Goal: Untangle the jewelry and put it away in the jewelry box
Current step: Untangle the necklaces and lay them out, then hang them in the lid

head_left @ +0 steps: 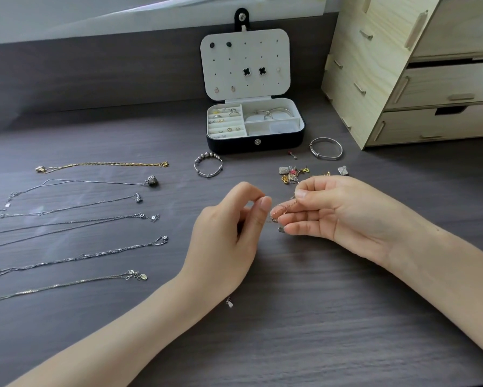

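The dark grey surface (pixel 290 317) has a streaky wood grain running across it. At its right corner stands a pale plywood drawer unit (pixel 388 79) with slotted joints. Near the back sits the jewelry box (pixel 255 142), a rounded rectangle, black outside and white inside; its lid (pixel 262 51) is propped upright with stud earrings pinned in it, and its compartments hold rings and a bangle. My left hand (pixel 223 236) and right hand (pixel 341 210) meet in front of the box, just above the surface. To my left, six thin necklaces lie stretched in rows: a gold one (pixel 103 164) farthest from me, then silver ones (pixel 75 258). Before the box lie a silver beaded bracelet (pixel 208 164) and a smooth round bangle (pixel 326 148), with a small heap of charms (pixel 293 173) between them. Smallest is the fine rose-gold chain (pixel 281 209): my left thumb and forefinger pinch one stretch, and my curled right fingers grasp the bunched rest.
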A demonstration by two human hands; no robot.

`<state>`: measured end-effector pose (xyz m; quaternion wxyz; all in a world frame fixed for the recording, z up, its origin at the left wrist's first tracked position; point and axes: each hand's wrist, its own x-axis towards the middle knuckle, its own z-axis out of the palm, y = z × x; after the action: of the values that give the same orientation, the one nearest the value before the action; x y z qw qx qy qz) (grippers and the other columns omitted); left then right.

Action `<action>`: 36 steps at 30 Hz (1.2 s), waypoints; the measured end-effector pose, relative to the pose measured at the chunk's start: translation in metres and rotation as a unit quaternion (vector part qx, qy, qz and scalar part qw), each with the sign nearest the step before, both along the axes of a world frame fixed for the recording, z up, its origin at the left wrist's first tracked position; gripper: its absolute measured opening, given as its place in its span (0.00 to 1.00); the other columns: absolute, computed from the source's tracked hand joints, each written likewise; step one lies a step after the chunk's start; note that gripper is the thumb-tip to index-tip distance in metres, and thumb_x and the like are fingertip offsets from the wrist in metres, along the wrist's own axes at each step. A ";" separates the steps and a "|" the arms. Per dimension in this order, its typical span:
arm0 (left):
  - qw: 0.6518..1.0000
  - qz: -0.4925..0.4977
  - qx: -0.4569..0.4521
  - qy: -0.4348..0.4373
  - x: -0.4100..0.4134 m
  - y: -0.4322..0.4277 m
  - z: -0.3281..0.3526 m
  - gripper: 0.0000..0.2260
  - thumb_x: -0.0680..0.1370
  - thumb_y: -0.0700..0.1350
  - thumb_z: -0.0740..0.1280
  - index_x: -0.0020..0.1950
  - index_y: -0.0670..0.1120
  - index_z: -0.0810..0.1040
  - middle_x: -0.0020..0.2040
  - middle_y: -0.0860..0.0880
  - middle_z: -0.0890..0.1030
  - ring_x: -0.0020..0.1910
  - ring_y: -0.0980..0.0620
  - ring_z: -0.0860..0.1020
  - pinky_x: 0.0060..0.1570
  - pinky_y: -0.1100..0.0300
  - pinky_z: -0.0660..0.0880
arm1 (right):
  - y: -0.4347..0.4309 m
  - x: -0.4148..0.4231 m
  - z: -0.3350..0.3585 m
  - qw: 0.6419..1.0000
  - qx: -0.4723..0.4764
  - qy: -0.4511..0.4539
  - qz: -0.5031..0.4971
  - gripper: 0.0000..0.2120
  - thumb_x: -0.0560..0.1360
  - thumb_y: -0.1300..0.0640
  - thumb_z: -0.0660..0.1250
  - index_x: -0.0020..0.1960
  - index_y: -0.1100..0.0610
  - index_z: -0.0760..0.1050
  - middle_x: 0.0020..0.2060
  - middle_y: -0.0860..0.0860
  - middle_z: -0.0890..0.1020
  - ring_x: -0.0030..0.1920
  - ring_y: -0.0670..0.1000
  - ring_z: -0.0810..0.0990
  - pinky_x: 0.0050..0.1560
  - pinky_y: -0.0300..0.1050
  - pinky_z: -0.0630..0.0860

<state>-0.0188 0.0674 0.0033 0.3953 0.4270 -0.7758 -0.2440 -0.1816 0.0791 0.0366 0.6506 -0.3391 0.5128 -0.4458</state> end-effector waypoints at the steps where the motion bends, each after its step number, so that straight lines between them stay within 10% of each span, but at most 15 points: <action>1: 1.000 0.000 0.003 0.003 0.000 0.000 0.000 0.08 0.78 0.49 0.60 0.42 0.46 0.71 0.23 0.53 0.65 0.23 0.54 0.59 0.23 0.69 0.56 | 0.000 0.000 0.001 1.000 -0.005 0.008 0.000 0.09 0.79 0.67 0.58 0.40 0.61 0.69 0.35 0.61 0.83 0.33 0.52 0.82 0.34 0.42 0.81; 9: 0.996 0.002 0.066 0.058 0.000 -0.001 0.004 0.09 0.79 0.46 0.61 0.39 0.47 0.70 0.20 0.52 0.62 0.22 0.55 0.58 0.23 0.67 0.54 | 0.000 -0.006 0.002 0.988 -0.043 0.147 -0.014 0.03 0.79 0.63 0.60 0.50 0.59 0.72 0.38 0.57 0.84 0.34 0.52 0.81 0.29 0.43 0.77; 17: 0.989 -0.055 0.115 0.080 0.005 -0.011 0.008 0.14 0.75 0.54 0.63 0.37 0.45 0.75 0.21 0.55 0.61 0.22 0.56 0.56 0.23 0.66 0.53 | 0.003 0.009 -0.009 0.865 -0.272 0.411 0.090 0.08 0.73 0.58 0.69 0.50 0.48 0.79 0.46 0.42 0.81 0.45 0.39 0.76 0.46 0.32 0.71; 31: 0.955 -0.135 0.254 0.075 0.017 -0.021 0.027 0.09 0.71 0.52 0.65 0.36 0.48 0.79 0.29 0.46 0.62 0.31 0.46 0.57 0.32 0.47 0.53 | -0.008 -0.015 0.008 0.957 -0.205 0.143 0.147 0.05 0.69 0.60 0.67 0.41 0.62 0.76 0.40 0.60 0.82 0.48 0.60 0.80 0.58 0.50 0.76; 36: 0.949 -0.184 0.252 0.042 0.019 -0.023 0.037 0.13 0.75 0.52 0.64 0.43 0.42 0.78 0.28 0.51 0.64 0.30 0.50 0.59 0.34 0.48 0.56 | -0.003 -0.025 0.016 0.958 -0.200 0.143 0.147 0.04 0.69 0.59 0.66 0.36 0.58 0.74 0.27 0.51 0.74 0.30 0.51 0.73 0.37 0.47 0.73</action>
<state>-0.0002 0.0449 0.0407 0.2550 0.3520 -0.7369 -0.5177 -0.2069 0.0761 0.0521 0.5477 -0.5945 0.4450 -0.3855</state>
